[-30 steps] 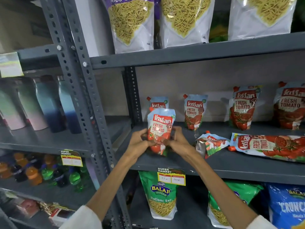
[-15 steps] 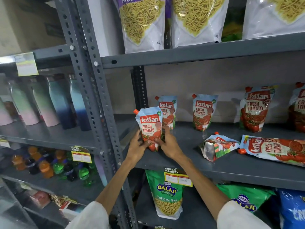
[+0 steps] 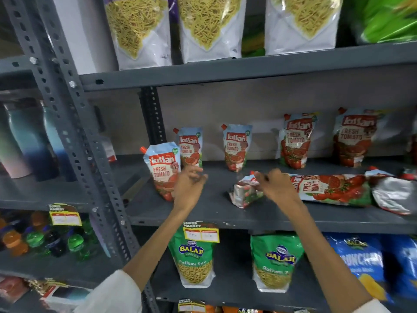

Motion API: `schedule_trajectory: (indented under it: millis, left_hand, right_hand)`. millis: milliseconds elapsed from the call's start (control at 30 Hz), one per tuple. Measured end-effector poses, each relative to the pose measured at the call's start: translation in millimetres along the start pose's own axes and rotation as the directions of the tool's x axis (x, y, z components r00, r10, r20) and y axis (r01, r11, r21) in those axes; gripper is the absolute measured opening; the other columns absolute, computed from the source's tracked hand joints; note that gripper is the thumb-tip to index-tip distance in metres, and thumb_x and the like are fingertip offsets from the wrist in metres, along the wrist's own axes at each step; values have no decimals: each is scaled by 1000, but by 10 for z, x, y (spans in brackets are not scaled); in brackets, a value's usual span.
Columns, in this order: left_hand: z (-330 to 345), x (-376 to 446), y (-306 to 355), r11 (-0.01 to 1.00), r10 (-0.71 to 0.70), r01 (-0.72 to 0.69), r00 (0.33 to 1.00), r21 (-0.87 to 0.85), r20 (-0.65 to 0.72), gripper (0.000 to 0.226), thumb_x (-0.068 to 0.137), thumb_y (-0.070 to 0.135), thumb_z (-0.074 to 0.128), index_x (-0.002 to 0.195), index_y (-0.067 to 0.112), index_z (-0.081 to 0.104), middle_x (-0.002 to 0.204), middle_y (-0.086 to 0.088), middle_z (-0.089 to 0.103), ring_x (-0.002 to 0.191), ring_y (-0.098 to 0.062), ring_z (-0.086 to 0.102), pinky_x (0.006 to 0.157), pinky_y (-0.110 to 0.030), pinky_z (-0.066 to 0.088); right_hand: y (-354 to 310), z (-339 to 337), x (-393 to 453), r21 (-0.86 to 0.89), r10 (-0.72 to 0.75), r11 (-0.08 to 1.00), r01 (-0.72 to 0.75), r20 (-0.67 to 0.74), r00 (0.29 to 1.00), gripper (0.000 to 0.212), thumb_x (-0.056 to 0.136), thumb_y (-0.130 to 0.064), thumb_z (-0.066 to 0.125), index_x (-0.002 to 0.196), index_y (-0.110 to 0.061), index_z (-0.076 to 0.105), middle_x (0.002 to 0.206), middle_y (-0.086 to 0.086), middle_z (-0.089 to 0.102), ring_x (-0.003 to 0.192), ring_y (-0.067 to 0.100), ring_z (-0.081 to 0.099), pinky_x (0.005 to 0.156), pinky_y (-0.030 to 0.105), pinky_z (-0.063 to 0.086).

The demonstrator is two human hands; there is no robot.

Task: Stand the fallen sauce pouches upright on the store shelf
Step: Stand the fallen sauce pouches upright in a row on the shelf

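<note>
A small tomato sauce pouch (image 3: 163, 169) stands upright at the left front of the grey middle shelf (image 3: 203, 216). My left hand (image 3: 189, 185) hovers just right of it, fingers apart, holding nothing. My right hand (image 3: 276, 184) reaches over a small fallen pouch (image 3: 244, 192) lying crumpled on the shelf; whether it touches is blurred. A large fallen pouch (image 3: 329, 187) lies flat behind that hand, and another fallen one (image 3: 392, 195) shows its silver back at far right. Two small pouches (image 3: 190, 146) (image 3: 235, 146) and two large ones (image 3: 295, 140) (image 3: 355, 136) stand at the back.
A perforated grey upright (image 3: 74, 132) borders the shelf on the left. Snack bags (image 3: 137, 30) fill the shelf above and green sev bags (image 3: 195, 256) the one below. Flasks (image 3: 27, 141) and small bottles (image 3: 36, 239) sit in the left bay.
Both hands have let go of the small pouch, which now stands at the left front. My right hand has moved right to the small fallen pouch; the view shifted right.
</note>
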State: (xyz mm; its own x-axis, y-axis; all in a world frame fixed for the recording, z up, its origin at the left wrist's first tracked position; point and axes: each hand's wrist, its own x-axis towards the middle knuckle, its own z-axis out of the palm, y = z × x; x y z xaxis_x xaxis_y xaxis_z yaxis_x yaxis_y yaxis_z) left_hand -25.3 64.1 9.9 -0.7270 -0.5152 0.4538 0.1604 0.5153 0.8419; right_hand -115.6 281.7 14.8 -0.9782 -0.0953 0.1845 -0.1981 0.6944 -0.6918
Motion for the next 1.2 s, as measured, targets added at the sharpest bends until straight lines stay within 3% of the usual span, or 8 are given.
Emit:
schedule_trajectory:
  millis: [100,167,267,400,600,800,1000,1200]
  left_hand:
    - [388,119,234,969,-246,238,931,62,270,30,90,29,69,111,8,70,103,-11,73,79,-17,64,61,-25,50]
    - [583,181,309,897,-436,422,800,130,412,44,88,42,68,119,11,64,109,-8,69,91,-18,64,66,-30,54]
    - [772,230,366,809,-567,549,631,212,529,54,85,41,72,125,7,59,111,-11,69,87,-20,67,65,-34,59]
    - [788,171,467,793,-582,570,607,214,542,29,87,21,73,107,5,60,88,-10,65,74,-20,65,55,-32,60]
    - [724,-21,351,832,-470,554,746,-47,471,41,75,5,82,112,-6,69,109,-20,74,95,-30,72,89,-50,58]
    - [583,-82,258,968,-132,170,971,-185,197,65,71,1,83,129,16,57,111,2,69,98,-6,66,82,-22,55]
    - [535,0,-57,996,-12,24,991,-91,130,82,76,3,82,143,22,39,124,9,65,106,-3,66,90,-27,58]
    - [580,-15,-298,989,-109,125,979,-81,174,79,81,-1,75,148,19,37,132,-6,64,110,-16,66,94,-32,55]
  right_hand:
    - [240,-125,-18,56,102,992,-117,223,969,50,93,-55,45,98,-7,59,90,17,63,73,30,63,67,34,54]
    - [234,-108,-27,73,110,988,-136,283,953,60,94,-56,43,111,-2,63,82,11,60,56,21,54,55,28,47]
    - [158,-41,-43,-15,36,999,-33,298,954,54,97,-54,35,118,-13,62,93,14,67,62,26,64,68,36,56]
    - [117,4,-86,30,64,996,-78,338,939,52,97,-53,32,102,-10,61,79,12,65,64,24,60,66,32,51]
    - [159,-2,-29,442,-68,878,-185,497,865,26,98,-30,48,118,-14,55,112,8,68,97,24,67,82,38,58]
    - [-51,98,-16,611,-377,773,170,228,898,42,98,-6,50,133,-4,27,131,7,56,116,16,57,85,20,53]
    - [-185,422,56,498,-515,787,365,202,833,67,98,-1,45,150,-14,5,142,4,48,126,13,48,105,30,40]
    - [-16,585,105,504,-491,795,338,206,846,59,98,-8,51,147,-15,19,143,8,52,127,18,52,111,42,41]
